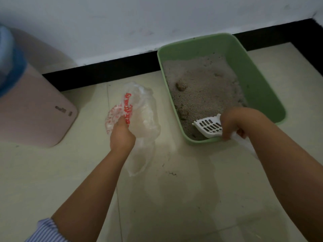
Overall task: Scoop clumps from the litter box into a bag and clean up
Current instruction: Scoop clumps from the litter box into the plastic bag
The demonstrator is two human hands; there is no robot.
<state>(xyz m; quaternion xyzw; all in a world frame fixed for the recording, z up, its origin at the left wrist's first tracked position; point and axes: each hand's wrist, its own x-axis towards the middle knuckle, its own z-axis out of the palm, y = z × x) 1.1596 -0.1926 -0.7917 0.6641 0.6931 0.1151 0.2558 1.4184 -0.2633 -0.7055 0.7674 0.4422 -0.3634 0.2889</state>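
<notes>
A green litter box (258, 88) sits on the floor by the wall, filled with grey-brown litter (202, 84) and a few darker clumps (180, 86). My right hand (234, 123) grips the handle of a white slotted scoop (208, 126), whose blade lies in the litter at the box's near corner. To the left of the box, my left hand (122, 135) holds a clear plastic bag (139, 109) with red print, its mouth facing the box. The bag's lower part hangs over the floor.
A pink bin-like container (35, 109) stands at the left, with a blue-and-white object (8, 55) on top. A black skirting strip (113, 70) runs along the white wall. Cream floor tiles (174, 198) show a few dark specks near the box.
</notes>
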